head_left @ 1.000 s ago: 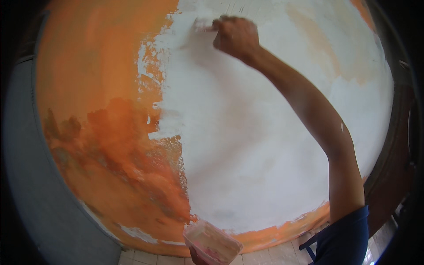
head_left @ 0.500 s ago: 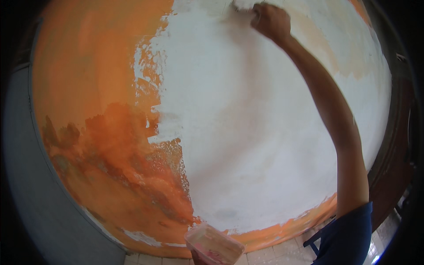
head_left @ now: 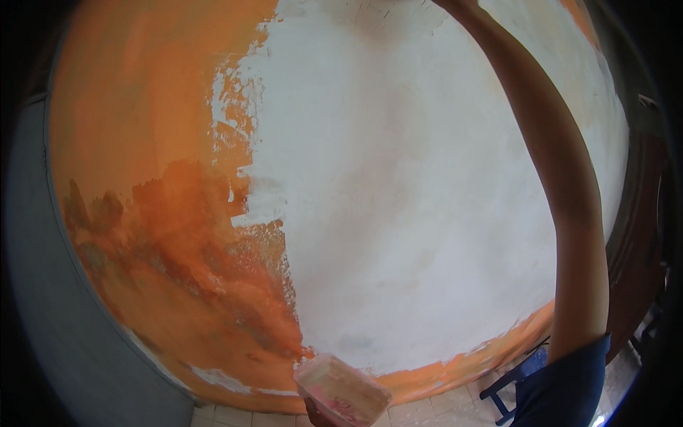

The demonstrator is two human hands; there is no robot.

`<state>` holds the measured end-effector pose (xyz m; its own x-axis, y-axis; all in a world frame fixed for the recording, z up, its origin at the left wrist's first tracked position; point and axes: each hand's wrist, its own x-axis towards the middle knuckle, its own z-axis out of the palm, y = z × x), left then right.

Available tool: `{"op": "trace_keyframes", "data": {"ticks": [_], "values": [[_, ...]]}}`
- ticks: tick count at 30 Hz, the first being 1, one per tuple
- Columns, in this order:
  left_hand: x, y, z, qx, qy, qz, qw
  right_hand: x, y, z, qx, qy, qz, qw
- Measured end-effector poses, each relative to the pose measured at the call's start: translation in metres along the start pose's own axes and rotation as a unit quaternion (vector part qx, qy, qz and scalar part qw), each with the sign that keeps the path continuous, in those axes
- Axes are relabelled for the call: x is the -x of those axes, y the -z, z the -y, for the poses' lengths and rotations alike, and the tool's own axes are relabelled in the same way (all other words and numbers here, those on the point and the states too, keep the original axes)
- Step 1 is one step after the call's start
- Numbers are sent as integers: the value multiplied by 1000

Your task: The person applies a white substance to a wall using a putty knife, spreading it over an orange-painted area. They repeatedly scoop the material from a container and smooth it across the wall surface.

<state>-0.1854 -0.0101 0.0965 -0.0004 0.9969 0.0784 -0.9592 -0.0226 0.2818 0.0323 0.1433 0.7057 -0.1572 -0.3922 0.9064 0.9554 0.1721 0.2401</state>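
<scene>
My left hand (head_left: pixel 317 414) is closed around the side of a clear, pinkish rectangular plastic tub (head_left: pixel 345 390) at the bottom of the head view. Pale smears coat the tub's inside. My right arm (head_left: pixel 562 171) stretches up along the right side of the wall. At the top edge only the wrist end of my right hand (head_left: pixel 459 6) shows. Its fingers and whatever they may hold lie outside the picture. Before me stands a wall with a broad white coated area (head_left: pixel 398 213) and an orange painted area (head_left: pixel 163 142), meeting in a ragged edge.
A grey surface (head_left: pixel 85 299) borders the wall at left. Below the wall is a pale tiled floor (head_left: pixel 420 411). A dark blue stool-like frame (head_left: pixel 501 395) stands at lower right, close to my sleeve. A dark brown panel (head_left: pixel 640 235) runs along the right side.
My right hand has moved up past the top edge, taking the small hand tool it gripped out of view. My left hand still holds the tub, and the view has shifted slightly.
</scene>
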Motion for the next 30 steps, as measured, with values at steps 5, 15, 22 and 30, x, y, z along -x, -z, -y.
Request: {"op": "trace_keyframes", "data": {"ticks": [5,15,22,30], "values": [[2,8,-3,11,-12,-26,1000,79,-48,9,35,96,154,983],[9,11,-5,-12,-33,-51,998,145,47,42,-137,159,123,970],[13,-16,4,10,1,7,1000,3,-14,-22,-16,53,77,995],[14,-34,3,-32,-32,-39,998,165,22,46,-84,178,188,962]]}}
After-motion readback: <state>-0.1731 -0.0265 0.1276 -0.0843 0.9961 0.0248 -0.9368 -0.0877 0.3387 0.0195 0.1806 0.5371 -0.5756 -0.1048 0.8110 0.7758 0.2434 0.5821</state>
